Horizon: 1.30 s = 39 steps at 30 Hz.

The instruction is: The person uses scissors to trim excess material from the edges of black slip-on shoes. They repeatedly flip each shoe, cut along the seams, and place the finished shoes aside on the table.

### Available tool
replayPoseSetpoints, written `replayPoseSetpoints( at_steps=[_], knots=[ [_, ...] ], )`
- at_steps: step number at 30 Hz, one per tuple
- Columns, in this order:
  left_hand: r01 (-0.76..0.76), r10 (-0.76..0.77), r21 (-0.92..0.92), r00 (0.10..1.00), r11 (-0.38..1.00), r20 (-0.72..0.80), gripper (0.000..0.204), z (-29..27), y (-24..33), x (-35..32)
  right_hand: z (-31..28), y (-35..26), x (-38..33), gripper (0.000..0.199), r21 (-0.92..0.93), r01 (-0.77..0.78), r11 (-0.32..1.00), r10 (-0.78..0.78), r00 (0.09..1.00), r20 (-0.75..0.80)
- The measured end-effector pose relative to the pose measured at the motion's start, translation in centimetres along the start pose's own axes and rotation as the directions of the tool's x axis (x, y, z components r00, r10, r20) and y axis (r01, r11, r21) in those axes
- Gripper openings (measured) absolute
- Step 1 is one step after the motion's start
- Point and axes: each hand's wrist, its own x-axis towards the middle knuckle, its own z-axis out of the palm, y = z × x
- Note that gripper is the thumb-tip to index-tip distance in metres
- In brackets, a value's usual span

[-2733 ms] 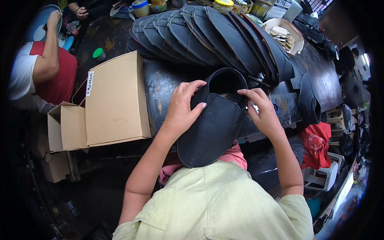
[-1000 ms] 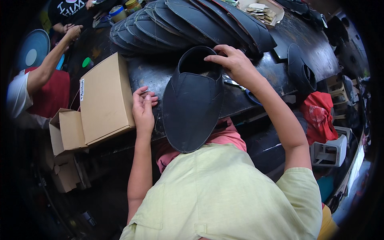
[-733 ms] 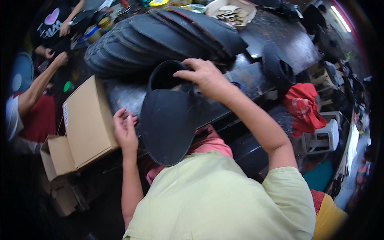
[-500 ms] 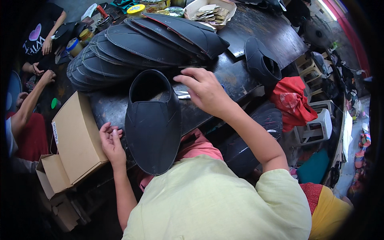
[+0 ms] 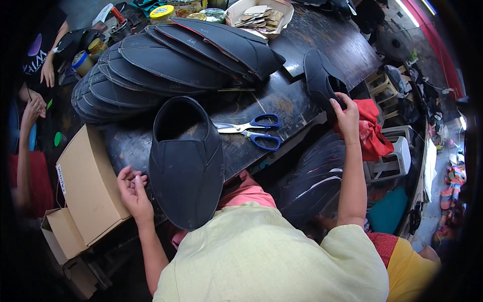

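A black shoe upper [image 5: 187, 171] lies toe toward me at the table's near edge, its round collar opening facing away. Beside its left side, my left hand [image 5: 135, 194] is empty, fingers loosely bent and apart. My right hand [image 5: 346, 115] reaches out to the right and pinches the collar edge of a second black shoe upper [image 5: 318, 73]. Between the two uppers lie scissors [image 5: 261, 132] with blue handles, blades pointing left to the first upper. Behind them a fanned row of stitched black uppers [image 5: 168, 63] spreads across the table.
A cardboard box [image 5: 93, 176] stands at left. At the back are a tray [image 5: 287, 12] of small tan pieces and a yellow-lidded tub [image 5: 162, 13]. A red bag [image 5: 372, 131] and white stool [image 5: 400, 156] are at right. Other people's hands [image 5: 36, 108] show at far left.
My right hand has moved from beside the near upper out to the right and taken hold of the other upper. The scissors are now uncovered. My left hand stays beside the near upper.
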Motion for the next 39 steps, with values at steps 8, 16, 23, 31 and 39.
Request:
replayPoseSetpoints(
  at_steps=[8, 16, 23, 31, 39],
  knots=[
    [0.002, -0.002, 0.010, 1.000, 1.000, 0.002, 0.034, 0.0, 0.3, -0.1, -0.3, 2.9, -0.7, 0.028, 0.185, -0.014, 0.983, 0.010, 1.000, 0.024],
    [-0.003, 0.003, -0.003, 1.000, 1.000, -0.001, 0.034, 0.2, 0.4, -0.1, -0.7, 3.7, -1.2, 0.027, 0.251, -0.012, 0.968, 0.011, 1.000, 0.005],
    [0.010, -0.010, -0.039, 1.000, 0.999, -0.006, 0.034, 0.3, 0.3, -0.1, -0.2, -1.0, -0.2, 0.036, -0.081, 0.159, 0.984, -0.160, 0.987, -0.006],
    [0.006, -0.007, -0.041, 1.000, 0.999, -0.022, 0.031, 0.3, 0.0, 0.0, 3.7, -20.2, -2.1, 0.048, 0.314, 0.648, 0.694, -0.720, 0.641, 0.267],
    [-0.017, 0.016, -0.074, 1.000, 0.997, -0.010, 0.030, 0.3, -0.2, -0.2, 8.1, -27.2, -1.5, 0.030, 0.256, 0.851, 0.458, -0.843, 0.324, 0.428]
  ],
)
